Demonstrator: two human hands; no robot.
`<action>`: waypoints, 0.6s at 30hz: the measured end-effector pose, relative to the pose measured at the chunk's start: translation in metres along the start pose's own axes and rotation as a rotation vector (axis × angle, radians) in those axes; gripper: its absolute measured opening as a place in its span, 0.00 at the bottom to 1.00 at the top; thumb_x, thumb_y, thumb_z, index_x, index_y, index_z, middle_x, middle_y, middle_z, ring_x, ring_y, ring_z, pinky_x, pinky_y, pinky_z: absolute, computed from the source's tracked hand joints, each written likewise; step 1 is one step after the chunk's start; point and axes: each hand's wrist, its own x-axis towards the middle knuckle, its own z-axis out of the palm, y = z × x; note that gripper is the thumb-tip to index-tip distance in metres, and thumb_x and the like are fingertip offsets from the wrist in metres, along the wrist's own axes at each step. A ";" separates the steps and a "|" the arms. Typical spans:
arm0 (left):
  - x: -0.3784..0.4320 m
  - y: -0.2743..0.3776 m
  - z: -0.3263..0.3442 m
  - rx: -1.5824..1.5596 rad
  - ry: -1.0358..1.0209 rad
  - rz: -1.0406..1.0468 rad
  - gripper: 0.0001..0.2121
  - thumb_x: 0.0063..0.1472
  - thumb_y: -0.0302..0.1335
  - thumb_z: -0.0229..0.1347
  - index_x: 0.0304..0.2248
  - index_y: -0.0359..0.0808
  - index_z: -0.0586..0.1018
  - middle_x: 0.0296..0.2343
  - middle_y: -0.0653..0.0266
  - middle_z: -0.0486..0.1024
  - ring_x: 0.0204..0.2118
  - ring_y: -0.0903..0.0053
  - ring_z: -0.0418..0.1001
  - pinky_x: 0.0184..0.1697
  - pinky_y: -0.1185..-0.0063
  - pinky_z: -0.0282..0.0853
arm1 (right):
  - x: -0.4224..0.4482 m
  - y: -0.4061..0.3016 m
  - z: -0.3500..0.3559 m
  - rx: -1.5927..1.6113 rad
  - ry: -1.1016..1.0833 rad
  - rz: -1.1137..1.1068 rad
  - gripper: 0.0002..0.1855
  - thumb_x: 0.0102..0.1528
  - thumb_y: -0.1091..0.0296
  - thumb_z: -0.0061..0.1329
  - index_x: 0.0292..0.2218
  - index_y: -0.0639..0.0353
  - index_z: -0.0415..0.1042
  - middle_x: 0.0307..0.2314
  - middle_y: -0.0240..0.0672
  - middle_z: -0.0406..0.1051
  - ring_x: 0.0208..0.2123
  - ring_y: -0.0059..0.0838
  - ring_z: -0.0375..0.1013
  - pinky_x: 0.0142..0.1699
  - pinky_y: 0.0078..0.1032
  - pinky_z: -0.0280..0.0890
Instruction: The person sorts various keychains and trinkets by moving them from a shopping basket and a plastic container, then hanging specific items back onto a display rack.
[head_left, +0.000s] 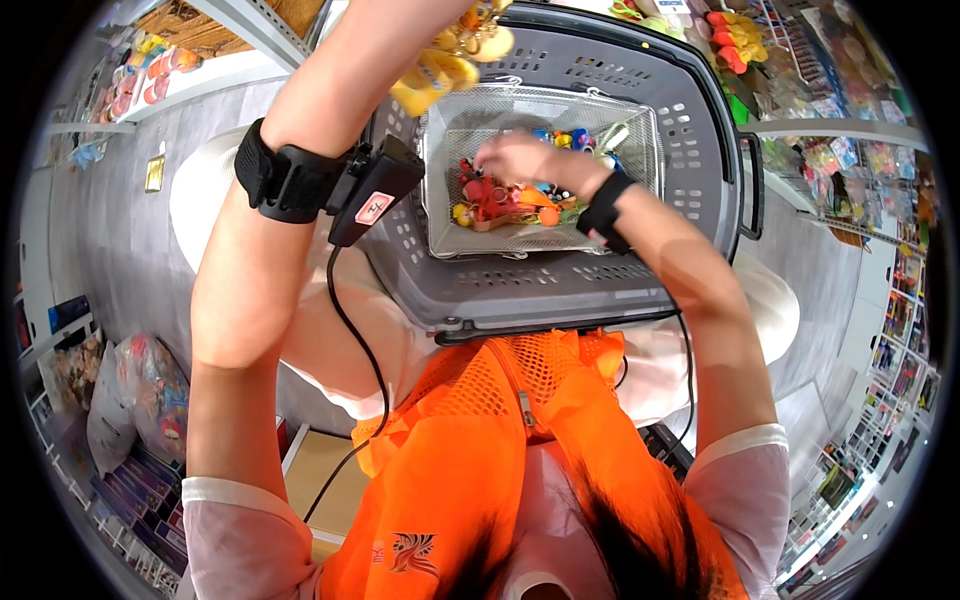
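Observation:
My right hand (514, 159), blurred, is low inside a wire mesh basket (540, 238), over small colourful trinkets; whether its fingers hold one cannot be told. The mesh basket stands inside a larger grey plastic shopping basket (525, 296). Under the right hand lie red pieces (491, 201), an orange ball-shaped trinket (549, 216) and small yellow ones (463, 215). My left arm reaches up past the top edge of the picture, so the left hand is out of view. Beside that forearm hang yellow trinkets (435, 75).
Racks with packaged goods (832, 161) stand at the right, and a metal shelf post (259, 30) at the upper left. The shopping basket's black handle (752, 187) sticks out on the right. Filled plastic bags (154, 390) lie at lower left. A black cable (360, 337) hangs from the left wrist device.

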 end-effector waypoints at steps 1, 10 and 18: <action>-0.001 0.008 -0.002 -0.098 0.006 -0.103 0.11 0.54 0.26 0.43 0.19 0.32 0.72 0.21 0.66 0.72 0.20 0.86 0.65 0.23 0.87 0.61 | 0.005 0.003 0.027 -0.100 -0.012 -0.205 0.11 0.43 0.71 0.44 0.32 0.59 0.69 0.30 0.41 0.67 0.32 0.41 0.67 0.39 0.31 0.63; -0.005 0.013 -0.012 -0.154 -0.005 -0.267 0.11 0.55 0.28 0.43 0.23 0.30 0.72 0.22 0.64 0.72 0.24 0.82 0.68 0.30 0.85 0.64 | -0.006 0.015 0.023 -0.607 -0.160 -0.242 0.10 0.39 0.61 0.46 0.26 0.50 0.73 0.28 0.31 0.66 0.36 0.33 0.65 0.38 0.29 0.61; -0.004 0.015 -0.017 -0.228 0.141 -0.357 0.08 0.54 0.27 0.45 0.26 0.30 0.72 0.25 0.63 0.72 0.24 0.82 0.68 0.29 0.85 0.64 | 0.000 0.013 0.008 -0.791 0.094 -0.146 0.06 0.39 0.67 0.45 0.19 0.56 0.72 0.19 0.36 0.69 0.27 0.35 0.69 0.31 0.29 0.64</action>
